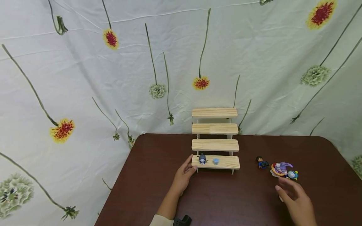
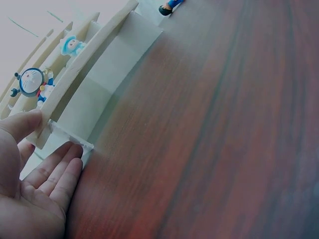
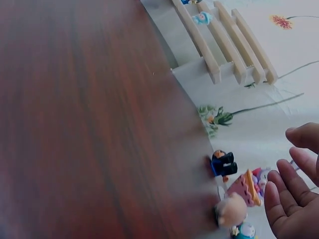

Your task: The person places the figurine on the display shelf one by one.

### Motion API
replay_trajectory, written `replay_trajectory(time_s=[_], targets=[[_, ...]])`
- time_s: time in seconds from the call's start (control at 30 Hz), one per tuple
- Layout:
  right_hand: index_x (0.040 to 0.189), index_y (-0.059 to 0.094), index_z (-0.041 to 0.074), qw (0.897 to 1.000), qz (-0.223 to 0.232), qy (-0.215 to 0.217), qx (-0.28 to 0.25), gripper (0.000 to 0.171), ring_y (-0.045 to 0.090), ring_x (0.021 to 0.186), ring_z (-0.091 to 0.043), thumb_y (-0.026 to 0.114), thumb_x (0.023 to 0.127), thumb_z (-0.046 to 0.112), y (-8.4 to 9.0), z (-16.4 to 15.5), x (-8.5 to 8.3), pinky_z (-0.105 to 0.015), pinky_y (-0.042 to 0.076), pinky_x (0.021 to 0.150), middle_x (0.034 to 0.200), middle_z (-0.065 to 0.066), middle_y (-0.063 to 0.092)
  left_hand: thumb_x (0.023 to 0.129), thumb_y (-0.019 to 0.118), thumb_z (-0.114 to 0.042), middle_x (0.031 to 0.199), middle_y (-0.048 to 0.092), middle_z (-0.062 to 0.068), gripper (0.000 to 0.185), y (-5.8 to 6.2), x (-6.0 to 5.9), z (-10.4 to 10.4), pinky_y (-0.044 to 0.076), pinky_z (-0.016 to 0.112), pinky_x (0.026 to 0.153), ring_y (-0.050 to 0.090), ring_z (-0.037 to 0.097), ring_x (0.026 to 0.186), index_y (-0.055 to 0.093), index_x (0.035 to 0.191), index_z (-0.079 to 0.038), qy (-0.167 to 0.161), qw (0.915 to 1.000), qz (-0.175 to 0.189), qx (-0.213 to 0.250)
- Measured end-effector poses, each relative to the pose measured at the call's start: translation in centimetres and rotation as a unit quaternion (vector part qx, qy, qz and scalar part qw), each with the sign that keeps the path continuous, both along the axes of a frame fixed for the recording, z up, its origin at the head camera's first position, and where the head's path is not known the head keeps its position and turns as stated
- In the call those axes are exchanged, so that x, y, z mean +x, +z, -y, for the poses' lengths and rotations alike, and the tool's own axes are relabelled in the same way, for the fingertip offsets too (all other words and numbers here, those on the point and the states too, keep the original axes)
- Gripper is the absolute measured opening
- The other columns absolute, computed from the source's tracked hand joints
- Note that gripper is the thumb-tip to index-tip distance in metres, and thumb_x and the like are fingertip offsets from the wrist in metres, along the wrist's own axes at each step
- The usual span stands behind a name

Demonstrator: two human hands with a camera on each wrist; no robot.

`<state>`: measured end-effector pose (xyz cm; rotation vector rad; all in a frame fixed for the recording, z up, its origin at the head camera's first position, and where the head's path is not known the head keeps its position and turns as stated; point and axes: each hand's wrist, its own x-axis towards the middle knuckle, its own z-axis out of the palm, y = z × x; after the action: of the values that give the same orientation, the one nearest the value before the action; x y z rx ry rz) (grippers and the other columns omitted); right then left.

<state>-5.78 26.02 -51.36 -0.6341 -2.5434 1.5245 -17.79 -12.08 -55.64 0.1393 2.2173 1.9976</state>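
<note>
My left hand is at the left end of a stepped wooden display stand, thumb and forefinger about the end of its lowest shelf. On that shelf stand a small figurine with a dark blue hood and a pale blue figurine. My right hand hovers at the right with fingers parted and nothing held. Just beyond it lie a purple toy in a cup-like base and a turquoise figurine. A beige round-headed toy shows near the right fingers, mostly hidden in the head view.
A dark-haired toy figure in blue lies on the brown table between the stand and the purple toy. A white flower-printed cloth hangs behind the table. The upper three shelves rise toward that cloth.
</note>
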Motion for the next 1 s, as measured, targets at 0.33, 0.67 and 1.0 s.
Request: replay_trajectory(time_s=[0.33, 0.67, 1.0], targets=[[0.15, 0.046, 0.013, 0.995, 0.093, 0.022, 0.023, 0.076, 0.064, 0.097, -0.007, 0.061, 0.093, 0.062, -0.5, -2.0, 0.0, -0.024, 0.055, 0.071, 0.152, -0.017, 0.041, 0.101, 0.063, -0.03, 0.135, 0.064, 0.016, 0.065, 0.1, 0.1, 0.0, 0.046, 0.046, 0.111, 0.062, 0.024, 0.123, 0.035, 0.159, -0.025, 0.0, 1.0, -0.002, 0.001], [0.15, 0.046, 0.009, 0.992, 0.088, 0.076, 0.059, 0.074, 0.053, 0.094, 0.013, 0.065, 0.094, 0.056, -1.8, -3.1, 0.1, -0.011, 0.048, 0.071, 0.148, -0.022, 0.042, 0.102, 0.062, -0.028, 0.134, 0.064, 0.017, 0.065, 0.0, 0.0, -0.1, 0.048, 0.041, 0.109, 0.063, 0.022, 0.121, 0.034, 0.159, -0.022, -0.001, 1.0, -0.006, -0.002], [0.153, 0.036, 0.001, 0.988, 0.105, 0.103, 0.035, 0.077, 0.036, 0.135, -0.044, 0.066, 0.097, 0.045, -2.6, -3.3, -0.5, -0.051, 0.047, 0.104, 0.151, -0.029, 0.035, 0.102, 0.062, -0.027, 0.133, 0.065, 0.019, 0.064, 0.0, 0.0, -0.1, 0.049, 0.04, 0.108, 0.064, 0.023, 0.12, 0.035, 0.159, -0.021, 0.002, 0.9999, -0.013, 0.0]])
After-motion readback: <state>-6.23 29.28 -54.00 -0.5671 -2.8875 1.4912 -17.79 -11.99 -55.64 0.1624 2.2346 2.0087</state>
